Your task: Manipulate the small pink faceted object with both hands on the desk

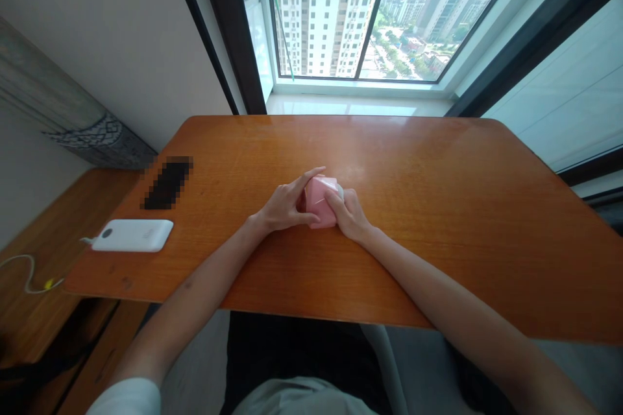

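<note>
A small pink box-like object (321, 200) is between my two hands over the middle of the wooden table (438, 233). Its exact kind does not show; something whitish peeks out at its right side. My left hand (291, 202) grips it from the left, thumb along the lower front and index finger over the top. From the right, my right hand (351, 213) holds it with the thumb laid across its front face. The other fingers of my right hand are mostly hidden behind it.
At the table's left lie a white rounded device (134, 235) with a cable and a blurred-out dark object (168, 183). A lower wooden surface (39, 318) with a white cord adjoins on the left. A window (360, 19) and a gathered curtain (78, 110) stand beyond.
</note>
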Tool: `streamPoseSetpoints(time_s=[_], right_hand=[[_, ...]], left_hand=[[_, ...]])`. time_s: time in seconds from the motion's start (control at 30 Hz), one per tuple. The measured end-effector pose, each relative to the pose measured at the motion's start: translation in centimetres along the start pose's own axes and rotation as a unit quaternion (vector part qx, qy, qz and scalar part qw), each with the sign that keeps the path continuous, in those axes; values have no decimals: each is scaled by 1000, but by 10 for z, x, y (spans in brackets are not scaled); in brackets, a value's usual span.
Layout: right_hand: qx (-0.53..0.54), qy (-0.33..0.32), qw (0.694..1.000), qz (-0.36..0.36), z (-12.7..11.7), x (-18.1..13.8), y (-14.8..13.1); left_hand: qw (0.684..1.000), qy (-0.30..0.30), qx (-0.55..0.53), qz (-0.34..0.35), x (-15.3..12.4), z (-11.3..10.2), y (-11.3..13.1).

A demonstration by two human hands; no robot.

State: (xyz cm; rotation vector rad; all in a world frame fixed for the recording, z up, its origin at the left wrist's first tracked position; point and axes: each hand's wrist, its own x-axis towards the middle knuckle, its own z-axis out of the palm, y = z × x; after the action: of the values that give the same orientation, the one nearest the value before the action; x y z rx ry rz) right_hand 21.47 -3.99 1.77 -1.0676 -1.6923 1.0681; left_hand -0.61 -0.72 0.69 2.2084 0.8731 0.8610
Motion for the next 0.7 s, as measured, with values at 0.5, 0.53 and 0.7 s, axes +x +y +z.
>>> streamPoseSetpoints(time_s=[0.5,0.53,0.7], right_hand=[[48,36,998,30,-1,3,14],[44,35,998,22,-1,2,14],[-2,11,1000,-8,-2,-1,8]], left_hand=[[982,34,85,165,4,2,5],[985,39,67,156,4,2,6],[997,4,-74,22,3,7,6]])
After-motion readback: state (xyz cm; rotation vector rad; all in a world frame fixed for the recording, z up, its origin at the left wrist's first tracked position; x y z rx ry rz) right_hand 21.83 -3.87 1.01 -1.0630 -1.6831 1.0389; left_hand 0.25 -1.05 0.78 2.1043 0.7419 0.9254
